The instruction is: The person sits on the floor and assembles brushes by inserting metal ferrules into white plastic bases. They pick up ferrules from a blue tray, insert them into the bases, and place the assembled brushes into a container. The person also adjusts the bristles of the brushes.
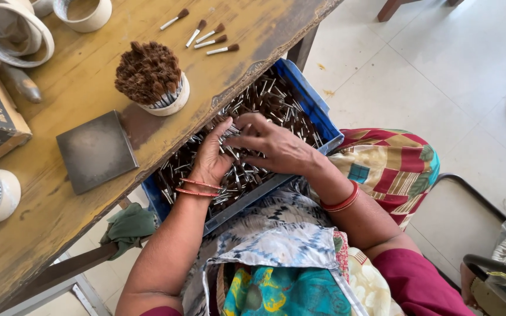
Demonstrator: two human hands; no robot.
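Down in the blue crate [323, 120] on the lap, a heap of small brushes [265, 102] is seen: thin silvery metal ferrules tipped with short dark brown bristle tufts, lying crossed in all directions. The crate sits half under the near edge of the yellow table [71, 88], so its left part is hidden.

Both hands are sunk into the middle of the heap. The left hand [212, 158], with 2 thin red bangles at the wrist, is cupped palm-up with its fingers curled around a loose bundle of the brushes. The right hand [276, 146], with thick red bangles on the forearm, is laid over that bundle from the right, fingers bent and pressing on the same brushes; a closed grasp of its own cannot be told. The bundle lies between the 2 palms, touching both, while the rest of the heap spreads far and right of the hands.

On the table, 5 loose brushes [206, 36] are laid out at the far side. Near them a white cup [168, 99] is packed with upright brushes, bristles up. A grey metal plate [96, 151] lies flat just left of the crate.
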